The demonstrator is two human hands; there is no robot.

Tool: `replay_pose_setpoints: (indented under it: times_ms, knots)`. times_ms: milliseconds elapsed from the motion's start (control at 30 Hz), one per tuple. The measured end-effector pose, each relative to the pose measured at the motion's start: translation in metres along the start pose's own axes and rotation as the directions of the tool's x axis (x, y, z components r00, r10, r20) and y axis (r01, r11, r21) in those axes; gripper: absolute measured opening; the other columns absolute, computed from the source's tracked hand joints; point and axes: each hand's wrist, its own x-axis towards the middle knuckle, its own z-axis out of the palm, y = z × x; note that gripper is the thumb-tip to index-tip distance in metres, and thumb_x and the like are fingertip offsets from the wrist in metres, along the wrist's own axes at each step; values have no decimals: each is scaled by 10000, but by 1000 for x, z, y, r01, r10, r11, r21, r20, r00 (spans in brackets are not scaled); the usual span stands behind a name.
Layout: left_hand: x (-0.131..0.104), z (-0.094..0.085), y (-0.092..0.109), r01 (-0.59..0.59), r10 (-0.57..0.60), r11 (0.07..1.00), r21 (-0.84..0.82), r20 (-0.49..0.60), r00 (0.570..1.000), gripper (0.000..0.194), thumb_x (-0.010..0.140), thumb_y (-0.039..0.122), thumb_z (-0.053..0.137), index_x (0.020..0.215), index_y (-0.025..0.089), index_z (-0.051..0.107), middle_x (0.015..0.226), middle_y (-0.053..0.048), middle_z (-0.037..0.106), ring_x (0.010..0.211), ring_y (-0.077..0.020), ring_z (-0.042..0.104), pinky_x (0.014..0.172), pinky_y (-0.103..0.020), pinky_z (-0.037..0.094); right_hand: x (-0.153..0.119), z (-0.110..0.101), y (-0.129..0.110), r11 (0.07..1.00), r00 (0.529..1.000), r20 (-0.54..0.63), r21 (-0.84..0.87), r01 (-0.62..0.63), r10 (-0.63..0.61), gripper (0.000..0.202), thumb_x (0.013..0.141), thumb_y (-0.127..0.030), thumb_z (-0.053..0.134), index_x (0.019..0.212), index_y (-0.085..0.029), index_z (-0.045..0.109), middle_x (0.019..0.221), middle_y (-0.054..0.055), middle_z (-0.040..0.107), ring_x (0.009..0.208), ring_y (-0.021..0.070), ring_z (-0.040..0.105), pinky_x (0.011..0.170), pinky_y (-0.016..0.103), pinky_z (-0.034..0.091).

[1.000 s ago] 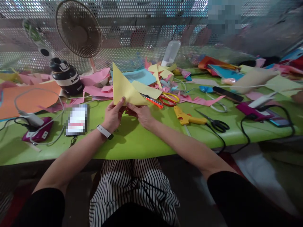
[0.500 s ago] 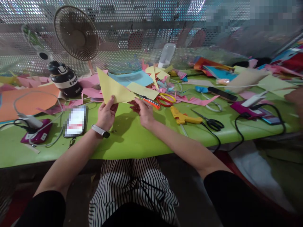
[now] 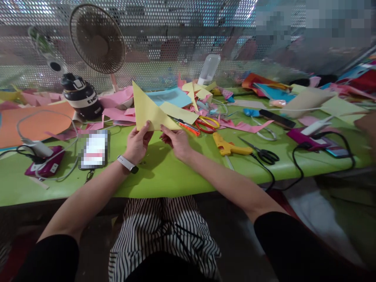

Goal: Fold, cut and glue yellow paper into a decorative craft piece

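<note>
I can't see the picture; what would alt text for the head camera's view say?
Two bare hands, left and right, hold a folded yellow paper over a green table, with a glue gun and black-handled scissors to the right.

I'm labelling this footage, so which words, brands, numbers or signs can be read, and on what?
"EN", then a letter I can't settle: on the bottle.
Small mark under those letters: too small to read.
Phone screen: too blurred to read.
I can read nothing else.
</note>
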Motion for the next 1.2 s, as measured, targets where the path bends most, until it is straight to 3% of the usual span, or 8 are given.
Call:
replay_pose_setpoints:
  times_ms: [100, 267, 567, 900, 1067, 1200]
  knots:
    - [-4, 1, -4, 57, -58, 998, 17, 53, 997, 218, 694, 208, 892, 835, 198, 726, 912, -12, 774, 958, -149, 731, 969, -291, 534, 0, -2, 1, 999, 1000, 4, 31, -16, 16, 353, 668, -555, 852, 674, -245, 682, 643, -17, 681, 580, 116, 602, 600, 286, 503]
    - [-7, -1, -15, 125, -150, 979, 163, 151, 977, 116, 727, 181, 859, 788, 160, 763, 812, -20, 763, 828, -124, 715, 942, -285, 532, -5, 2, 2, 997, 999, 48, 76, 9, -12, 344, 674, -566, 845, 661, -255, 699, 652, -26, 671, 582, 112, 578, 579, 289, 462]
    - [-8, -2, -18, 79, -95, 989, 123, 132, 987, 159, 703, 246, 886, 786, 173, 772, 826, -40, 765, 908, -171, 708, 896, -313, 548, -5, 3, 7, 995, 999, 53, 101, 4, -9, 342, 624, -525, 885, 626, -234, 704, 573, -36, 623, 512, 93, 513, 536, 259, 439]
    - [-2, -3, -17, 62, -81, 992, 111, 173, 982, 172, 721, 281, 876, 793, 173, 764, 868, -14, 777, 900, -139, 710, 949, -306, 527, -3, 1, 4, 986, 998, 45, 158, -51, 44, 331, 606, -485, 909, 667, -227, 711, 604, -36, 650, 542, 92, 550, 573, 268, 442]
    - [4, -7, -11, 51, -61, 996, 73, 133, 989, 161, 710, 248, 884, 782, 192, 752, 870, 12, 773, 904, -125, 712, 1024, -333, 499, -5, -1, -2, 988, 998, 17, 140, -70, 68, 330, 622, -498, 901, 658, -235, 705, 645, -23, 670, 586, 97, 569, 603, 264, 471]
    - [3, -7, -12, 56, -70, 994, 91, 157, 985, 179, 708, 281, 888, 781, 189, 754, 869, 9, 771, 893, -122, 704, 998, -325, 503, -4, 1, -2, 994, 998, 10, 92, -55, 54, 348, 646, -542, 870, 661, -242, 694, 666, -14, 677, 585, 108, 563, 615, 283, 484]
